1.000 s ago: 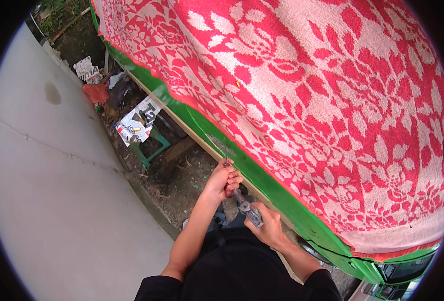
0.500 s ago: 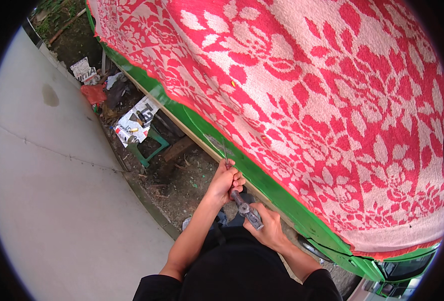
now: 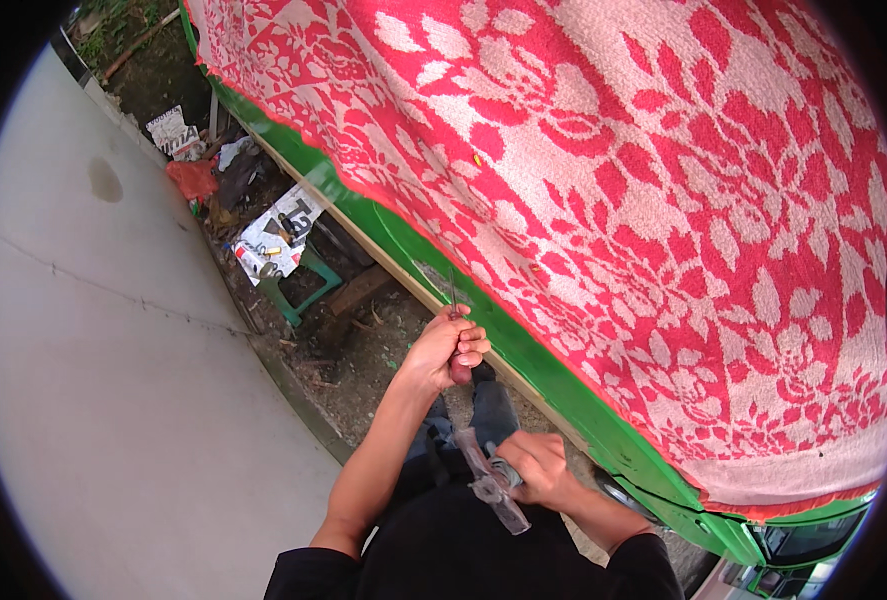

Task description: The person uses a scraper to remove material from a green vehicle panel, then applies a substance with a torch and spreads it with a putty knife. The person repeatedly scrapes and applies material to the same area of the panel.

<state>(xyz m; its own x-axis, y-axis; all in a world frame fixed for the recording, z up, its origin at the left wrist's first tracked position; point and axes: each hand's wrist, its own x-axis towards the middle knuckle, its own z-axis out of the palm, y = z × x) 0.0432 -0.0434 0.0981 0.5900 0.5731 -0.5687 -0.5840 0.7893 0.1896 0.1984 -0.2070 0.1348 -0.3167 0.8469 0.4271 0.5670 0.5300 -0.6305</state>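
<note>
My left hand (image 3: 436,350) is wrapped round a screwdriver (image 3: 460,373); its reddish-brown handle end sticks out below the fist. The thin metal shaft points away from me, its tip by a scraped grey patch on the green side panel (image 3: 388,232). In my right hand (image 3: 537,468) is a hammer (image 3: 486,484), gripped by the handle, which the fingers mostly cover. Its metal head, smeared by motion, hangs in front of my black shirt, apart from the screwdriver.
A red and pale pink flowered cloth (image 3: 603,230) drapes over the green vehicle. Below the panel runs a wooden strip (image 3: 373,254). A pale wall (image 3: 143,380) rises on the left. Between them stand a green stool (image 3: 315,290), a printed sheet (image 3: 281,236) and rubbish on dirt ground.
The hammer has swung back toward my body, away from the screwdriver's handle end, which it was close to before. My left hand stays in nearly the same place.
</note>
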